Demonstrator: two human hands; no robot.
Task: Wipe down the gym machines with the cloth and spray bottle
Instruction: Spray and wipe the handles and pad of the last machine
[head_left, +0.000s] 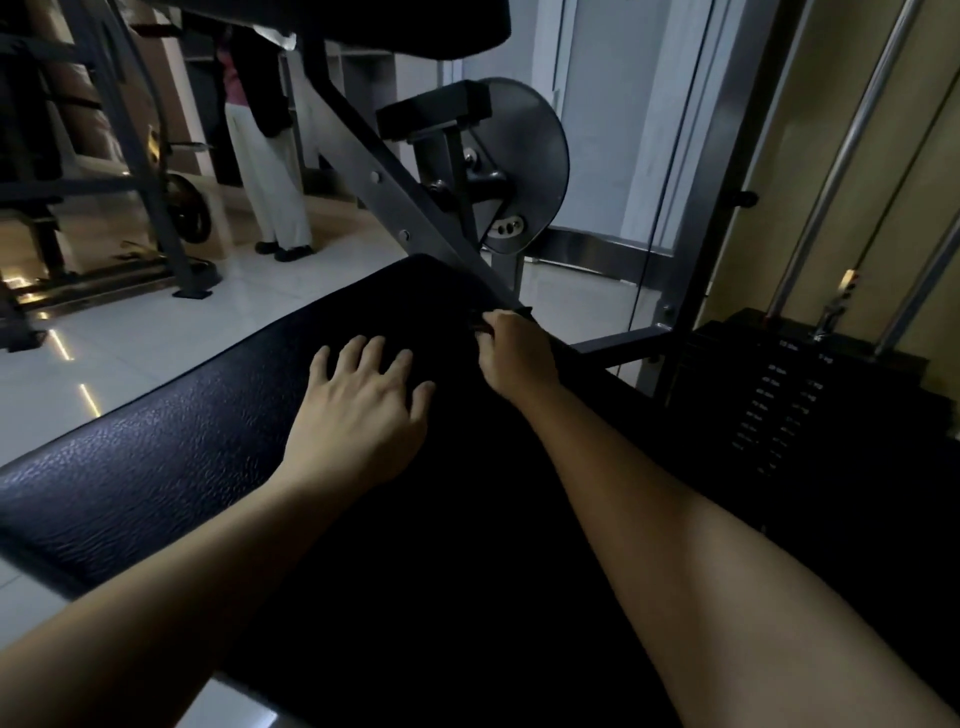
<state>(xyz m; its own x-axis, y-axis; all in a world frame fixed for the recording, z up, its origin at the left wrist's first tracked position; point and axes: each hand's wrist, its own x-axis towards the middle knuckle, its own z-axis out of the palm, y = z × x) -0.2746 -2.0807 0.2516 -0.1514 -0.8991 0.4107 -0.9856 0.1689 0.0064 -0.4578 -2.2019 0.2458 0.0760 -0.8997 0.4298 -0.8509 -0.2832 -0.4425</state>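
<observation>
left hand (363, 410) flat on the black pad (156, 467), right hand (514, 358) tight around perhaps a dark cloth (480, 327)

Machine pad (156, 467): black grainy vinyl, long, sloping across view. Grey steel frame (363, 156) behind, round disc (530, 156), weight stack (779, 405) right. Dark wad (482, 326) in right hand (517, 358) at pad's far edge.

A person (275, 171) in pale trousers stands on tiled floor (130, 353).
</observation>
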